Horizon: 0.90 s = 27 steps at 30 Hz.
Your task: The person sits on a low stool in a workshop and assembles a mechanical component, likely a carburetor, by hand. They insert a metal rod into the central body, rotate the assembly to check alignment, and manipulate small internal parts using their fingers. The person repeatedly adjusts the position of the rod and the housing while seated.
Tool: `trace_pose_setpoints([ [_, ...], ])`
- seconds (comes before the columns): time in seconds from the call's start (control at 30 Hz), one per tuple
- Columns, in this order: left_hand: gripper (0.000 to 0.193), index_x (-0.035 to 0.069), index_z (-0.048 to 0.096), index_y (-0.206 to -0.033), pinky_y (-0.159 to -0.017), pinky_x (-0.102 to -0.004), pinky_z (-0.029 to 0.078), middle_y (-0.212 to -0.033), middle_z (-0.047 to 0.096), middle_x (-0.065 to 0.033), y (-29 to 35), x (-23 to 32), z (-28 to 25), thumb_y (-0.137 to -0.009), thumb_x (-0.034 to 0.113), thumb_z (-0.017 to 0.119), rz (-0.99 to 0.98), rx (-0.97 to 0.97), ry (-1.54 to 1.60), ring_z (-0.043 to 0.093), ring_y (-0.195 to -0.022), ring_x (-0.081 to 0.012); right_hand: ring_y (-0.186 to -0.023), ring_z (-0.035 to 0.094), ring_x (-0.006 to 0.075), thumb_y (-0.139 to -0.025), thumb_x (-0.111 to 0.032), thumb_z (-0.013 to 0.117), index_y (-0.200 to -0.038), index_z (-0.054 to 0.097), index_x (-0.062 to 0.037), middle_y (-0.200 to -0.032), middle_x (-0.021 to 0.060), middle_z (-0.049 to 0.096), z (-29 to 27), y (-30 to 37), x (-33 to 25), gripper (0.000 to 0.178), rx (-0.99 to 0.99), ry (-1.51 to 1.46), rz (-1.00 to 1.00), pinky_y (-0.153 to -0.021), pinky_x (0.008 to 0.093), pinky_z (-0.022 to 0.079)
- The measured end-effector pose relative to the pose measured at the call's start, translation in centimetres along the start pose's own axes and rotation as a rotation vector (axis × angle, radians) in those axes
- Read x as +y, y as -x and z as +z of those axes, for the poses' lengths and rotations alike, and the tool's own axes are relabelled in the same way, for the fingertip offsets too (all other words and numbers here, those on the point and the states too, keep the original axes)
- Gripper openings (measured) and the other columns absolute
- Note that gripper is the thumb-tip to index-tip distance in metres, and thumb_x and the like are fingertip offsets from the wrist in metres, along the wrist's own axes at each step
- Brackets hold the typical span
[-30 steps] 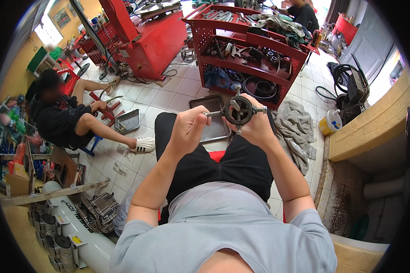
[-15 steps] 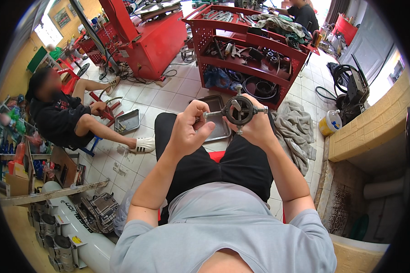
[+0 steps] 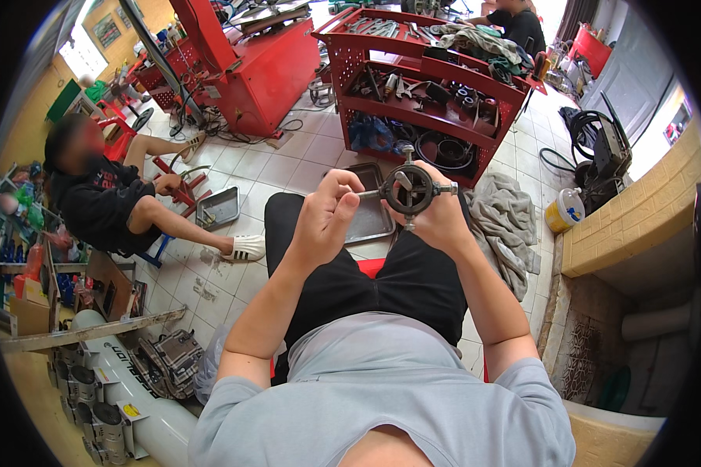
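Left hand [image 3: 329,208] shifted onto protruding pin, ring-shaped metal part [image 3: 410,189] against right hand [image 3: 438,212]

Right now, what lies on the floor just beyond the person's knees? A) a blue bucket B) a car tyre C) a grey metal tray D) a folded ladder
C: a flat grey metal tray lies on the tiled floor beyond the knees, under the raised hands.

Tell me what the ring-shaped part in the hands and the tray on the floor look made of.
Ring-shaped part: likely steel or cast metal, dark grey and dull, with paler bare pins sticking out. Tray: probably sheet metal, flat grey with a soft sheen and folded rim.
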<state>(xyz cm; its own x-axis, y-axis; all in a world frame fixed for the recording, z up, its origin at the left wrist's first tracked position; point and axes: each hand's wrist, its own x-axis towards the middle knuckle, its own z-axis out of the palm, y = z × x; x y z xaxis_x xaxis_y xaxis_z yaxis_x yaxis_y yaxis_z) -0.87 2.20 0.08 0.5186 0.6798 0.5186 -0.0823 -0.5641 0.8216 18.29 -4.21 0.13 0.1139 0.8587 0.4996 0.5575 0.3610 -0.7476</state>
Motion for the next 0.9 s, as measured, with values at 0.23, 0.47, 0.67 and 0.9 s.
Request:
trace_pose_setpoints([
  [0.23, 0.039, 0.003, 0.052, -0.082, -0.048, -0.0241, 0.029, -0.058, 0.041, 0.0002, 0.0, -1.0, -0.1, -0.098, 0.038, 0.049, 0.087, 0.04, -0.03, 0.036, -0.053, -0.0063, -0.084, 0.061, 0.0316, -0.071, -0.012, 0.075, -0.099, 0.059, -0.0024, -0.09, 0.0141, 0.063, 0.1, 0.0, -0.1, 0.035, -0.015, -0.013, 0.028, -0.077, 0.0373, 0.048],
  [0.47, 0.044, 0.002, 0.051, -0.079, -0.049, -0.0258, 0.031, -0.059, 0.042, -0.0012, 0.2, 0.1, -0.6, -0.096, 0.042, 0.05, -0.001, -0.09, -0.055, 0.037, -0.054, -0.0083, -0.085, 0.061, 0.0312, -0.071, -0.013, 0.075, -0.1, 0.059, -0.0023, -0.09, 0.0141, 0.063, 0.0, 0.1, -0.2, 0.034, -0.003, -0.018, 0.022, -0.077, 0.037, 0.048],
  [0.67, 0.038, 0.002, 0.051, -0.083, -0.048, -0.0246, 0.029, -0.058, 0.04, 0.0, -0.2, -1.2, -0.2, -0.097, 0.037, 0.052, 0.117, -0.041, 0.006, 0.036, -0.054, -0.006, -0.084, 0.061, 0.0309, -0.071, -0.012, 0.075, -0.099, 0.059, -0.0025, -0.089, 0.0136, 0.063, 0.1, 0.0, -0.3, 0.034, 0.001, -0.009, -0.02, -0.077, 0.037, 0.048],
  [0.9, 0.036, 0.003, 0.05, -0.086, -0.048, -0.0251, 0.03, -0.06, 0.041, -0.0036, 0.1, 0.0, 0.4, -0.099, 0.037, 0.047, 0.03, 0.07, -0.03, 0.036, -0.052, -0.0096, -0.084, 0.061, 0.0302, -0.071, -0.013, 0.076, -0.099, 0.059, -0.003, -0.089, 0.0133, 0.062, 0.1, 0.0, -0.2, 0.034, 0.023, 0.005, 0.004, -0.076, 0.0363, 0.048],
])
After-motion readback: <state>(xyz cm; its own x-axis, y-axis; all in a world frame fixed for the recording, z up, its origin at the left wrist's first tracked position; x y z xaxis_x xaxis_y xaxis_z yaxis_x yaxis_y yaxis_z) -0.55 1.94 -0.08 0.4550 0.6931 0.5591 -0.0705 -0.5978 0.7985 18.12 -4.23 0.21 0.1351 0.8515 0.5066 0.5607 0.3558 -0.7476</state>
